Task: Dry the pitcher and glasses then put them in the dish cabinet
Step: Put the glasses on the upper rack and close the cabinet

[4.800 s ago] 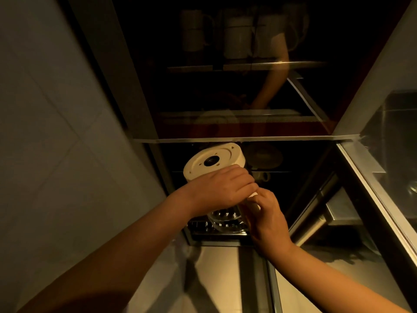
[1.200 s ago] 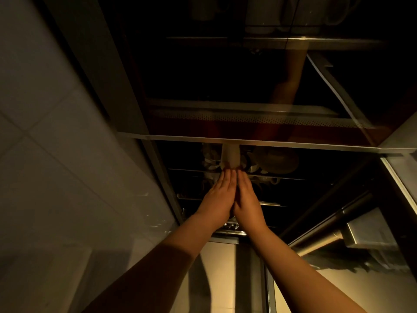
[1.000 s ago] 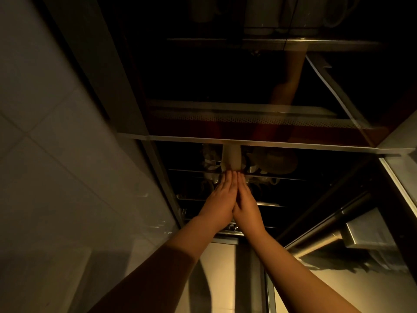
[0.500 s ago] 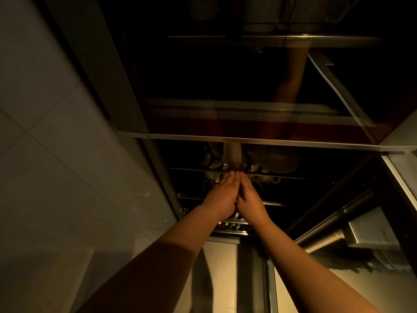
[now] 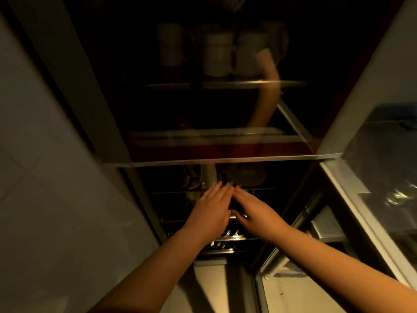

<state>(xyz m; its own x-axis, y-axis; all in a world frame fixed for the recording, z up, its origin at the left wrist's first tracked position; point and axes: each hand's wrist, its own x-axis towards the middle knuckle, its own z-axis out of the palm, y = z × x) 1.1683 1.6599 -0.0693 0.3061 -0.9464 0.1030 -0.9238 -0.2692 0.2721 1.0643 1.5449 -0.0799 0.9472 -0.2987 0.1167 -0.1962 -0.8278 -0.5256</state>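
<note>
In the centre of the frame my left hand [image 5: 211, 212] reaches flat into the dark dish cabinet [image 5: 225, 158], fingers straight and holding nothing. Just above its fingertips, a little further in, stands the pale cream, upright pitcher [image 5: 208, 176] on the wire rack [image 5: 222, 241], its long axis vertical. My left hand looks nearer to it. To the right, my right hand [image 5: 256, 213] lies just as flat and empty, fingertips meeting the left's. Blur hides whether either touches the pitcher.

Left hand [image 5: 211, 211] and right hand [image 5: 257, 214], fingers extended, empty, fingertips just beside pale pitcher [image 5: 208, 177] inside dark dish cabinet [image 5: 225, 158].
</note>
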